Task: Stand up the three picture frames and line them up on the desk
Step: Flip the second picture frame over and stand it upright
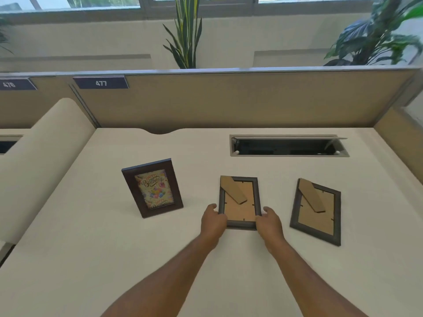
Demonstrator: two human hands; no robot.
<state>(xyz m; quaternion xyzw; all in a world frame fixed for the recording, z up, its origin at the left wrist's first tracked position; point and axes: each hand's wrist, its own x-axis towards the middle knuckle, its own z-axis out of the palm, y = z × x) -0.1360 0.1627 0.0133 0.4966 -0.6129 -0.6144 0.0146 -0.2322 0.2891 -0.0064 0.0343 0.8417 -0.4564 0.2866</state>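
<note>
A dark brown frame [153, 188] with a birthday card stands upright on the cream desk [91, 248], left of centre. The middle frame [239, 202] lies face down, its cardboard back and stand showing. My left hand [212, 221] grips its lower left corner and my right hand [270, 223] grips its lower right corner. A third frame [317, 211] lies face down to the right, turned at an angle, untouched.
An open cable hatch [288, 146] is sunk into the desk at the back right. A beige partition [229, 99] with a "477" label closes the far side. Plants stand behind the partition. A rounded divider [39, 161] borders the left.
</note>
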